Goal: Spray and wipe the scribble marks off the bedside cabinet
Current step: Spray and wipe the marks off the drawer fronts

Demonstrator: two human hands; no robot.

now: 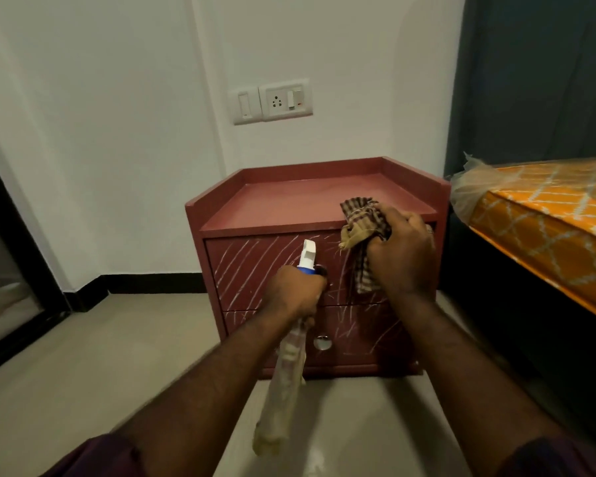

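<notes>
Two hands engaged: left hand [298, 291] grips spray bottle [285, 380] at its neck, nozzle toward scribbled cabinet [252, 270] front; right hand [402, 258] clutches limp checked cloth [362, 220] near its top right edge. Bottle likely light, rigid.

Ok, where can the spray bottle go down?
The cabinet top is bare from its left rim to the checked cloth; the floor left of the cabinet is bare too. Crowded at the right front corner, where the right hand grips it.
</notes>
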